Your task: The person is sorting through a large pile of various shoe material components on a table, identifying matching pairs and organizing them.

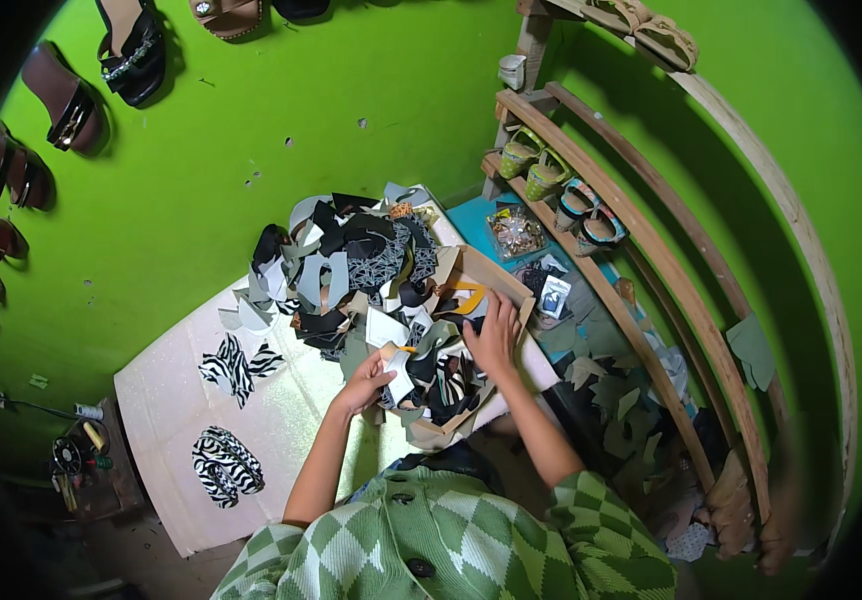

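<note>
My left hand (363,386) pinches a white cut piece of sheet material (398,378) at the near-left side of an open cardboard box (514,287). Inside the box lie mixed offcuts in black, grey, white and zebra print. My right hand (494,338) rests over the box's right side, fingers stretched out among the scraps and just beside a yellow curved strip (468,298). Its fingertips are partly hidden against the dark pieces. A large heap of cut scraps (336,245) rises behind the box, on the pale table (166,400).
Zebra-print pieces (239,368) and a zebra-print bundle (224,467) lie on the table's left. Wooden racks (641,220) with small shoes stand at right, above more scraps (616,400). Sandals (66,100) hang on the green wall. A small side table (101,470) holds thread and tools.
</note>
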A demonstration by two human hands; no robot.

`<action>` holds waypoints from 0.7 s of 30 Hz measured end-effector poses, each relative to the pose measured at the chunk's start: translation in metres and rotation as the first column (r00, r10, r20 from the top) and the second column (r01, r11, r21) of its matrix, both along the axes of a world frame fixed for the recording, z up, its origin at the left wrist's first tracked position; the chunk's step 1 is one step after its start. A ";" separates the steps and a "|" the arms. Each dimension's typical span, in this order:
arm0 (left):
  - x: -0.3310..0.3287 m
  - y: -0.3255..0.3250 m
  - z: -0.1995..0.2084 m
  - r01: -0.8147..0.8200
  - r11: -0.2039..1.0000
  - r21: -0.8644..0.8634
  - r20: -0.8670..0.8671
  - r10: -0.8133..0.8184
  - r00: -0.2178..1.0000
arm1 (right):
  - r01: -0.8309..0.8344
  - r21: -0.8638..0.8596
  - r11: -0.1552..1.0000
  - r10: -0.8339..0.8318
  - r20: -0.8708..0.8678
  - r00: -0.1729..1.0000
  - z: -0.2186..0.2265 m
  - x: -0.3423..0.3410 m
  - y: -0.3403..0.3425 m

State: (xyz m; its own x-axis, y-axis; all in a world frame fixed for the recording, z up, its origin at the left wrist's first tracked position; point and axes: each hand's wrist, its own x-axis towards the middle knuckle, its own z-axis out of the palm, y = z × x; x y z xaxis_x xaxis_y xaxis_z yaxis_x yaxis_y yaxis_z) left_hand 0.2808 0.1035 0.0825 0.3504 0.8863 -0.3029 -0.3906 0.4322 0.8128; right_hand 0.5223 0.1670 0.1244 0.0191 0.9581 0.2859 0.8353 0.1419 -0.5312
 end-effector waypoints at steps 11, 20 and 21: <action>0.000 0.004 0.000 0.006 1.000 0.013 0.036 -0.007 0.999 | -0.184 -0.393 0.901 0.023 -0.380 0.925 -0.010 0.020 -0.060; -0.001 -0.002 -0.001 -0.038 0.996 0.079 -0.041 0.041 0.998 | -0.117 0.077 0.990 0.133 -0.775 0.617 0.087 0.037 -0.018; -0.001 -0.003 0.000 -0.055 0.995 0.081 -0.034 0.058 0.998 | -0.032 0.147 0.989 0.135 -0.773 0.620 0.095 0.036 -0.016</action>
